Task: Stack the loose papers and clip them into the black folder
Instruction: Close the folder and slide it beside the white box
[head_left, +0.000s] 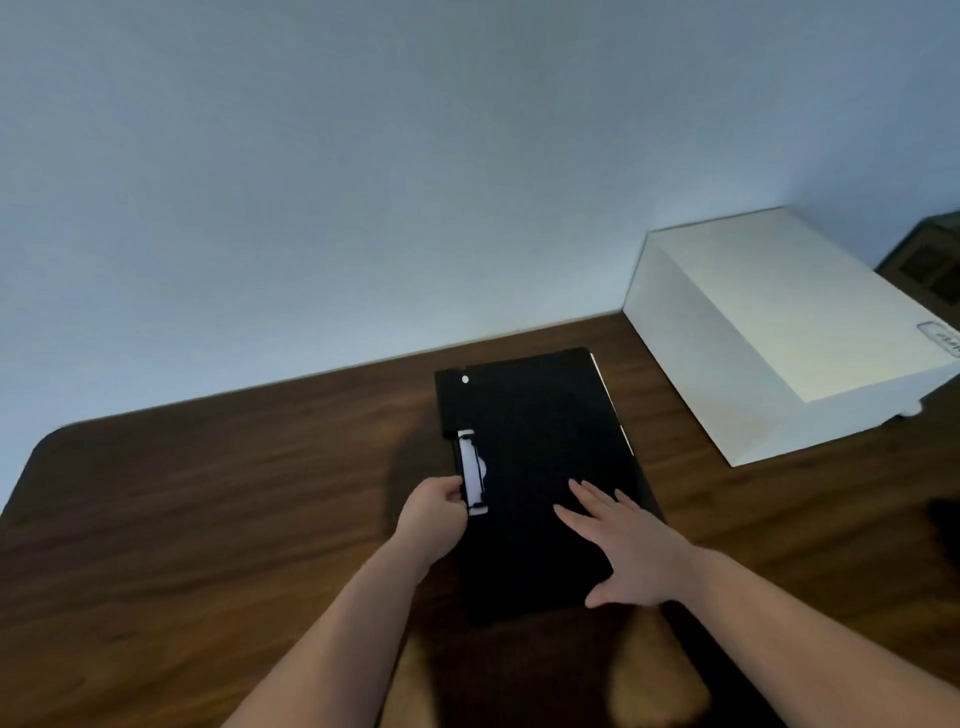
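Note:
The black folder (530, 447) lies closed and flat on the dark wooden table (218, 509). A thin white strip of paper edges (609, 400) shows along its right side. A white clip (474, 474) runs along the folder's left edge. My left hand (435, 506) is curled around the lower part of that clip, fingers closed on it. My right hand (628, 545) rests flat on the folder's lower right cover, fingers spread.
A large white box (779, 332) stands on the table at the back right, close to the folder's far corner. A dark object (930, 265) sits behind it by the wall. The pale wall runs along the table's far edge.

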